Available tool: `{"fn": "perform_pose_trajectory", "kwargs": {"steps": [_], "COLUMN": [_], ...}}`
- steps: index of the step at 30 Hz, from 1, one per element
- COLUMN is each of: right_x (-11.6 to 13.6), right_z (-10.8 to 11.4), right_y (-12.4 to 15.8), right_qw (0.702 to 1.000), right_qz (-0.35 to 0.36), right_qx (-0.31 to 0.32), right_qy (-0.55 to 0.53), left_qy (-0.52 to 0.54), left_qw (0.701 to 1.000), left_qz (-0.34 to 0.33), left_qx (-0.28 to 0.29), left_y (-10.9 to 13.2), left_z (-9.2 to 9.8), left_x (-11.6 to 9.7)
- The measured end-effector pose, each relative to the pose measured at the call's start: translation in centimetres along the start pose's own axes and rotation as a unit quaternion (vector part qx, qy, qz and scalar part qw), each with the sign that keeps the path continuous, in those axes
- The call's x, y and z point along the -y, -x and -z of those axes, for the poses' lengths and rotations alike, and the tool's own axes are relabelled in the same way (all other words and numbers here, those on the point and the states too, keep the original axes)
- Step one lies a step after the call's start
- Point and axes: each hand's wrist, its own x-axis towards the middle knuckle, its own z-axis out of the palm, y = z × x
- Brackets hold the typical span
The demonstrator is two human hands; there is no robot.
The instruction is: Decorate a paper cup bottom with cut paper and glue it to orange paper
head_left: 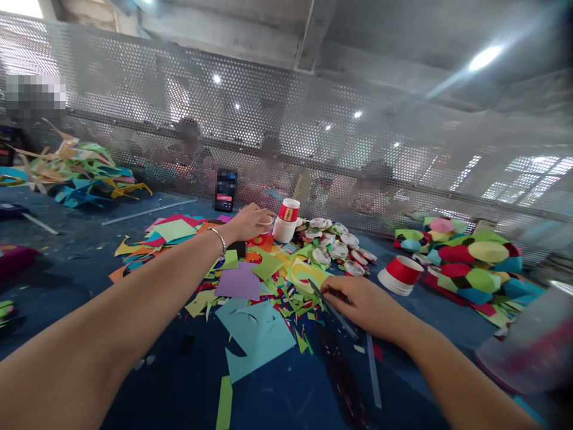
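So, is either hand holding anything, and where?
Cannot be told: the right hand is at a slim tool, grip unclear; the left hand hides its grasp.

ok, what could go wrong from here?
1. The left hand is close to the stacked paper cups; a sideways brush might tip them.
2. A thin dark tool lies at the right hand, its tip by the yellow paper; it could snag or nick a sheet.
3. The upright phone stands just beyond the left hand and might get knocked over.
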Motion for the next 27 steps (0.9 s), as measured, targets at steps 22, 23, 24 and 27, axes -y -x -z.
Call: {"fn": "perform_pose_trajectory", "kwargs": {"steps": [22, 23, 24, 27], "right_x": [0.09, 0.10, 0.11, 0.15], "right_z": [-0.21, -0.22, -0.23, -0.23], "right_y": [-0.06, -0.06, -0.07, -0.05], "right_qw": [1.000, 1.000, 1.000, 1.000], "right_qz": [0.003, 0.002, 0.001, 0.001], "right_qx": [-0.001, -0.001, -0.002, -0.005], "right_qy": [0.002, 0.002, 0.002, 0.002], "left_qy": [0.008, 0.008, 0.009, 0.012], "left_qw": [1.000, 1.000, 1.000, 1.000], "left_qz": [0.022, 0.015, 0.007, -0.005], "left_qx": [0.010, 0.012, 0.015, 0.010], "left_y": [-0.32, -0.28, -0.26, -0.13], "left_z": [-0.80, -0.82, -0.81, -0.66], "left_x": [-0.22, -0.33, -0.43, -0.67]}}
